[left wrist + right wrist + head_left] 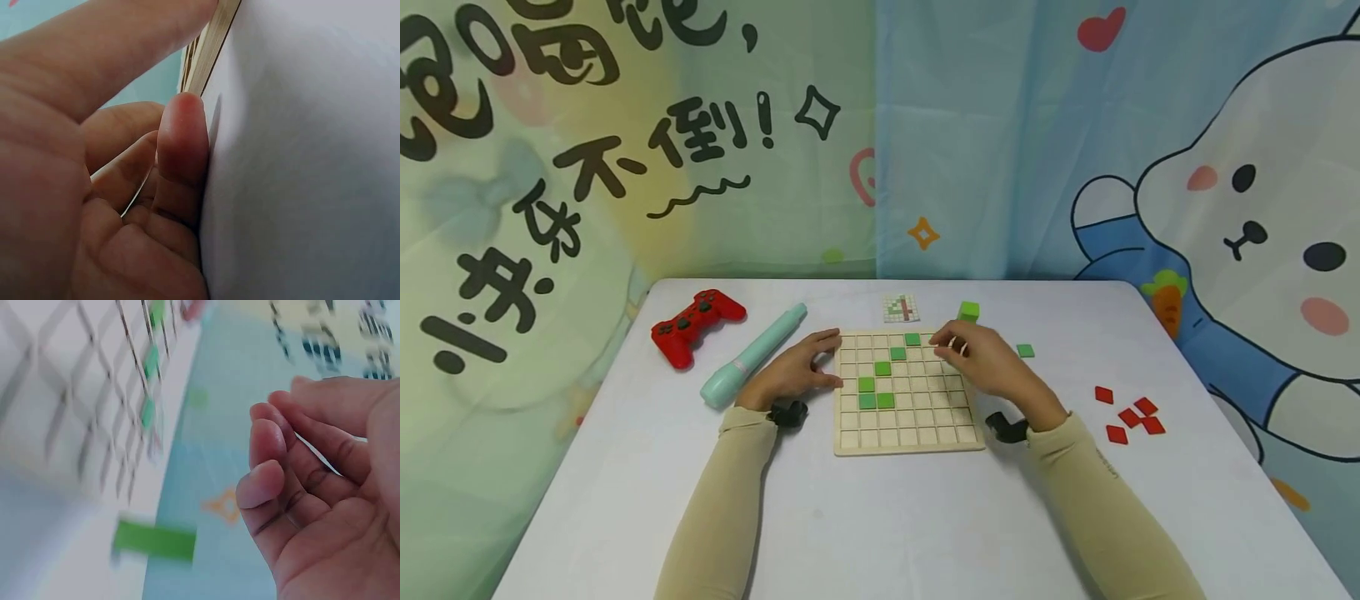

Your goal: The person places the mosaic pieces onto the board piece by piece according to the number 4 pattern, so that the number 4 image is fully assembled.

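right grip hangs over the far right corner of the grid board, fingers bent, thumb and index tips close together; whether a tile sits between them, cannot tell. left grip at the board's left edge, thumb and fingers apart, fingertips touching the wood, seemingly steadying it.

board lies flat on the white surface. six green tiles set in its cells: a diagonal run from the far side down toward the left, two side by side at its near end.

just behind the board: small card with green and reddish cells, probably the pattern to copy. behind its far right corner: green block, perhaps stacked tiles. right of board: one loose green tile; farther right, five red tiles.

judgement: green part well along, perhaps nearly complete; red part not yet begun, no red on the board. left of board, apparently no part in this: mint-green tube, red game controller.
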`<state>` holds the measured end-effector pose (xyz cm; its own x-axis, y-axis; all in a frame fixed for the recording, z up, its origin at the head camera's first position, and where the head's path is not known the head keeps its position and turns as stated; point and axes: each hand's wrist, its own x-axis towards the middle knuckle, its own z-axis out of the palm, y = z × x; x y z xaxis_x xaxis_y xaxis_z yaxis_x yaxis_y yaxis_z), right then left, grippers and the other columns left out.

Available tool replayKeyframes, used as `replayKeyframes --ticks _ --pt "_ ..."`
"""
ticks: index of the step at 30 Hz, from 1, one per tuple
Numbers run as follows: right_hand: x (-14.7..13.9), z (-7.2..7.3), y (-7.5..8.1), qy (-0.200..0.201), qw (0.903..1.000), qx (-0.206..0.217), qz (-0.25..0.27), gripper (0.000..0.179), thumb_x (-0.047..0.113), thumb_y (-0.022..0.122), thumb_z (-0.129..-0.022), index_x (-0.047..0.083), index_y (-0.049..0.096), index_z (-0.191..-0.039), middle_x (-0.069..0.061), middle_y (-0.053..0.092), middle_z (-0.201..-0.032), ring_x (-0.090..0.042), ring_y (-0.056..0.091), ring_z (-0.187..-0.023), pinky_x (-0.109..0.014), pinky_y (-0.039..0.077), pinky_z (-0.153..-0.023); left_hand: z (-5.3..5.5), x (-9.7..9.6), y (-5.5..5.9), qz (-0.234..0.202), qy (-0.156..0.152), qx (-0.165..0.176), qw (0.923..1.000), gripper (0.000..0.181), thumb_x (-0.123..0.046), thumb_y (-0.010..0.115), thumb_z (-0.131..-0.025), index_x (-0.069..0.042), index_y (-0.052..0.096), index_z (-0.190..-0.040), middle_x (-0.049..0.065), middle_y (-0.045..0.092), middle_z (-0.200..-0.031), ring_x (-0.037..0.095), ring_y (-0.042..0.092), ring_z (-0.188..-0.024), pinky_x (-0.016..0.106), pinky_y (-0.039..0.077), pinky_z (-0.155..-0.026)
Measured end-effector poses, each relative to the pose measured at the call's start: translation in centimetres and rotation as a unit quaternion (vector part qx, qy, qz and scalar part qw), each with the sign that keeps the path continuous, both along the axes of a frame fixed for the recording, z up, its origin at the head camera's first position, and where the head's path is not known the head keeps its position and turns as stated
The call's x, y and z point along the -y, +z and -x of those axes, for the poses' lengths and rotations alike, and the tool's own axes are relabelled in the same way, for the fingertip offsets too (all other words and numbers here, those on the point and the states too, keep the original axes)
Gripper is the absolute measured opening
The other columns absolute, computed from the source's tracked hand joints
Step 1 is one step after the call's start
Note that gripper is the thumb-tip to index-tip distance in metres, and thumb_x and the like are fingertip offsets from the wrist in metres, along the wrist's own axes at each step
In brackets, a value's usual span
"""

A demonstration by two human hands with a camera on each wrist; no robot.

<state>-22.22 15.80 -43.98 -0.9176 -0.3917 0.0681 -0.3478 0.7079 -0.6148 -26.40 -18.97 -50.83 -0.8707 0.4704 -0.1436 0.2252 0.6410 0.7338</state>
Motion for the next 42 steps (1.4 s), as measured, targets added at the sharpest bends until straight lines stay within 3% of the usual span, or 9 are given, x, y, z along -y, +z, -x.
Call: replayKeyframes --ticks 4,7,9,11,16,22,26,32,42 --pt "-3.7 1.4 0.4 -0.101 0.9923 0.009 0.072 0.025 0.025 0.059 -0.111 0.011 0.069 -0.129 -0.01 0.071 -0.108 -0.028 0.063 -0.091 -0.03 0.05 -0.073 0.0 0.1 0.0 0.008 0.003 -0.009 0.9999 0.086 -0.028 0.086 -0.092 -0.013 0.042 -0.165 0.003 0.03 -0.177 0.023 0.064 -0.11 0.033 0.05 -0.098" --pt "-5.7 2.4 -0.3 -0.163 0.9737 0.014 0.158 0.027 0.024 0.055 -0.113 0.009 0.066 -0.132 -0.013 0.068 -0.111 -0.031 0.062 -0.093 -0.025 0.052 -0.073 0.0 0.1 0.1 0.005 0.007 -0.01 0.9999 0.086 -0.027 0.086 -0.091 -0.013 0.042 -0.165 0.003 0.03 -0.178 0.024 0.063 -0.11 0.033 0.05 -0.098" --pt "-6.9 2.9 -1.2 -0.191 0.9633 0.011 0.188 0.028 0.022 0.052 -0.114 0.008 0.065 -0.133 -0.016 0.066 -0.114 -0.03 0.062 -0.095 -0.022 0.053 -0.074 0.0 0.0 0.1 0.001 0.006 -0.006 1.0 0.087 -0.027 0.086 -0.092 -0.012 0.041 -0.165 0.003 0.03 -0.178 0.024 0.063 -0.109 0.033 0.05 -0.097" --pt "-7.8 3.2 -2.3 -0.214 0.9603 0.014 0.179 0.027 0.021 0.05 -0.114 0.007 0.064 -0.133 -0.017 0.066 -0.116 -0.028 0.062 -0.097 -0.021 0.052 -0.075 -0.1 -0.1 0.1 0.0 0.002 -0.002 1.0 0.087 -0.027 0.085 -0.092 -0.011 0.041 -0.165 0.005 0.029 -0.178 0.023 0.063 -0.108 0.033 0.05 -0.096" --pt "-9.4 3.4 -4.7 -0.246 0.9643 0.011 0.096 0.029 0.016 0.046 -0.113 0.007 0.064 -0.133 -0.019 0.067 -0.123 -0.028 0.061 -0.108 -0.026 0.048 -0.08 -0.2 -0.1 -0.2 0.005 0.0 -0.003 1.0 0.087 -0.027 0.085 -0.093 -0.011 0.04 -0.165 0.006 0.029 -0.178 0.023 0.063 -0.106 0.031 0.05 -0.095" --pt "-10.8 3.3 -5.7 -0.248 0.9686 -0.004 0.02 0.036 0.008 0.037 -0.109 0.001 0.061 -0.134 -0.025 0.056 -0.134 -0.039 0.056 -0.116 -0.05 0.048 -0.095 -0.1 -0.1 -0.3 0.003 -0.001 -0.011 0.9999 0.087 -0.027 0.085 -0.093 -0.011 0.039 -0.166 0.005 0.029 -0.178 0.023 0.063 -0.108 0.032 0.05 -0.097" --pt "-11.5 3.1 -5.6 -0.227 0.9734 0.03 -0.008 0.045 0.003 0.032 -0.103 -0.002 0.057 -0.14 -0.029 0.05 -0.143 -0.043 0.051 -0.126 -0.06 0.043 -0.111 -0.1 -0.2 -0.3 -0.004 -0.004 -0.011 0.9999 0.087 -0.024 0.085 -0.092 -0.01 0.04 -0.165 0.005 0.029 -0.178 0.024 0.064 -0.113 0.034 0.051 -0.099" --pt "-12.4 2.6 -5.8 -0.198 0.977 0.076 -0.022 0.046 0.004 0.043 -0.1 -0.004 0.054 -0.145 -0.032 0.043 -0.149 -0.043 0.048 -0.126 -0.061 0.042 -0.11 0.0 -0.2 -0.3 -0.009 -0.001 -0.007 0.9999 0.087 -0.024 0.085 -0.092 -0.011 0.041 -0.165 0.004 0.029 -0.178 0.027 0.063 -0.12 0.037 0.051 -0.102" --pt "-13.2 2.6 -6.4 -0.186 0.9804 0.05 -0.043 0.031 0.01 0.06 -0.105 -0.004 0.064 -0.132 -0.031 0.051 -0.141 -0.047 0.056 -0.126 -0.061 0.047 -0.107 0.0 -0.3 -0.2 -0.005 0.008 0.004 0.9999 0.088 -0.026 0.086 -0.091 -0.015 0.041 -0.166 0.001 0.029 -0.178 0.026 0.063 -0.116 0.034 0.05 -0.101"
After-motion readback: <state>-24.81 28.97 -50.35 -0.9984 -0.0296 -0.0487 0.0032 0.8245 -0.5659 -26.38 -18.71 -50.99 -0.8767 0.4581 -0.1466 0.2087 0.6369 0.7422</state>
